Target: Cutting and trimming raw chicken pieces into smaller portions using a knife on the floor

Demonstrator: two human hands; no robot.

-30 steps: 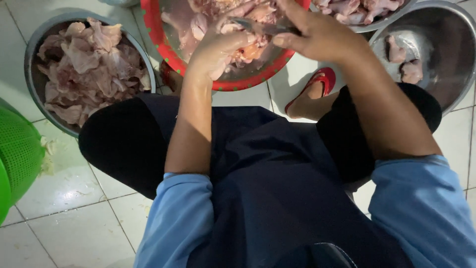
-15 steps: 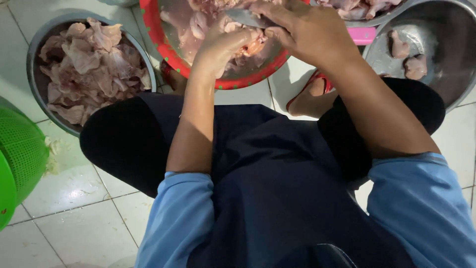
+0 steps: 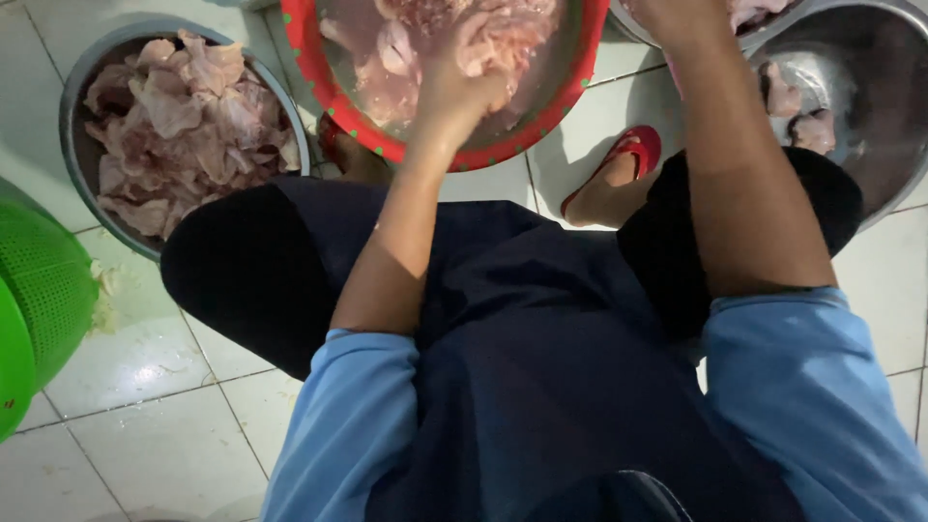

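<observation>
A red plastic basin (image 3: 425, 155) with raw chicken pieces (image 3: 387, 68) in water stands on the floor in front of my knees. My left hand (image 3: 462, 92) reaches into it and grips a pale chicken piece (image 3: 503, 39). My right hand (image 3: 667, 12) is raised over the basin's right rim at the top edge of the view. Only its wrist and back show, and its fingers are cut off.
A steel bowl (image 3: 72, 116) heaped with chicken pieces (image 3: 184, 126) stands at the left. A larger steel bowl (image 3: 870, 155) at the right holds a few pieces (image 3: 802, 121). A green perforated basket (image 3: 39, 300) is at the far left. My foot wears a red sandal (image 3: 628, 155). White floor tiles surround everything.
Both hands have shifted up in the view. The right hand has moved to the top edge, its fingers and the dark blade it held out of sight. The left hand stays on the chicken.
</observation>
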